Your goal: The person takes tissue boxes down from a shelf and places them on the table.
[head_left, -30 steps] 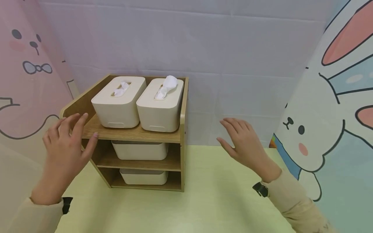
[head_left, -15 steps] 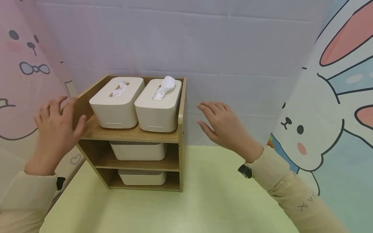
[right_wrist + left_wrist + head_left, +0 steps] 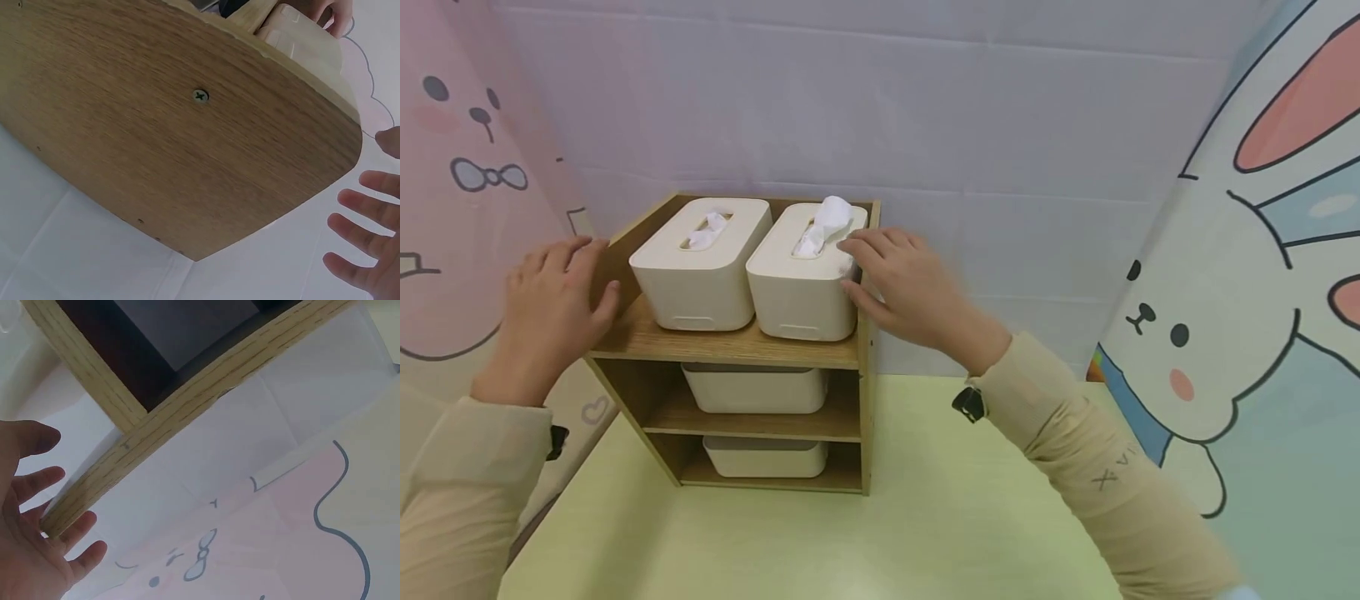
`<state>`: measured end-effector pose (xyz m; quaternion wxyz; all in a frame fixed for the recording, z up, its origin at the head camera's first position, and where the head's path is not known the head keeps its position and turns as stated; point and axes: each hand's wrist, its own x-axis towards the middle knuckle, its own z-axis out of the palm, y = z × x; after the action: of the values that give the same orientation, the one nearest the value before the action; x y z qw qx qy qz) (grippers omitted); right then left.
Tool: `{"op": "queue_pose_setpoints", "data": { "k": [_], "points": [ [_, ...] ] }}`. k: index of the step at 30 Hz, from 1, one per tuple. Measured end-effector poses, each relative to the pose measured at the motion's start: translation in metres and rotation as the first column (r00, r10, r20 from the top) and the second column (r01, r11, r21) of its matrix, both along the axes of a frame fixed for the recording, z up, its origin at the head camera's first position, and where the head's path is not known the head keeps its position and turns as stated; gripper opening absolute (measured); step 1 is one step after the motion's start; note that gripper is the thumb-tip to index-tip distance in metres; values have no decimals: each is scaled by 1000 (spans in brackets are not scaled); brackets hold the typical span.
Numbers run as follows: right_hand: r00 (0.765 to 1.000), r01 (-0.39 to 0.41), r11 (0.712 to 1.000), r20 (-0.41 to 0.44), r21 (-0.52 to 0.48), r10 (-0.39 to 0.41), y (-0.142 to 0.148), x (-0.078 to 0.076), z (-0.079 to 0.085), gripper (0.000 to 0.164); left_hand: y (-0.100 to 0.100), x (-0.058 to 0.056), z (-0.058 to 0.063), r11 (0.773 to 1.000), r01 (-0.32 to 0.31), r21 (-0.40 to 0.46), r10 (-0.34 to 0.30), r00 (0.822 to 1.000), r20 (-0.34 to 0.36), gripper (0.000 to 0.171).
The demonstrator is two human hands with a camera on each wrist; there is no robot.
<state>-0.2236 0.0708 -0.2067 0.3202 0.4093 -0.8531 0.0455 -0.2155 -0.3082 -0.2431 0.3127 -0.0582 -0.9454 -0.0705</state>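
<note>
A wooden shelf unit (image 3: pixel 737 353) bears two cream tissue boxes on top, the left box (image 3: pixel 692 292) and the right box (image 3: pixel 801 304), each with white tissue at its slot. My left hand (image 3: pixel 553 308) is at the top edge of the left side panel; in the left wrist view its relaxed fingers (image 3: pixel 81 525) lie around the panel's end. My right hand (image 3: pixel 917 292) is over the right side panel (image 3: pixel 156 119), its fingertips overlapping the right tissue box in the head view. In the right wrist view its fingers are spread beyond the panel's end, holding nothing.
Two cream bins, an upper bin (image 3: pixel 756 390) and a lower bin (image 3: pixel 766 457), sit in the compartments below. The unit stands on a pale green table (image 3: pixel 925 508) against a white cloth backdrop (image 3: pixel 1037 167). Cartoon-printed cloths, one with a rabbit (image 3: pixel 1195 333), hang at both sides.
My right hand has moved left, from beside the unit to its right panel and right tissue box. My left hand has shifted slightly left and up to the left panel. The boxes stay put.
</note>
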Motion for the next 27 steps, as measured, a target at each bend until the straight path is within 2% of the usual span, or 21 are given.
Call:
{"op": "queue_pose_setpoints", "data": {
  "k": [6, 12, 19, 27],
  "points": [
    [998, -18, 996, 57, 86, 13, -19, -3, 4, 41, -4, -6, -1, 1000, 11, -26, -11, 1000, -13, 47],
    [993, 17, 980, 110, 198, -39, -31, -4, 4, 41, -8, -10, -3, 998, 27, -55, -30, 998, -48, 45],
    [984, 57, 968, 149, 246, -96, -38, -6, 3, 43, -11, -13, -6, 994, 77, -81, -86, 989, -120, 45],
    [972, 59, 957, 202, 283, -120, -40, -7, 3, 52, -12, -12, -7, 993, 79, -92, -91, 987, -129, 48]
  ]
}}
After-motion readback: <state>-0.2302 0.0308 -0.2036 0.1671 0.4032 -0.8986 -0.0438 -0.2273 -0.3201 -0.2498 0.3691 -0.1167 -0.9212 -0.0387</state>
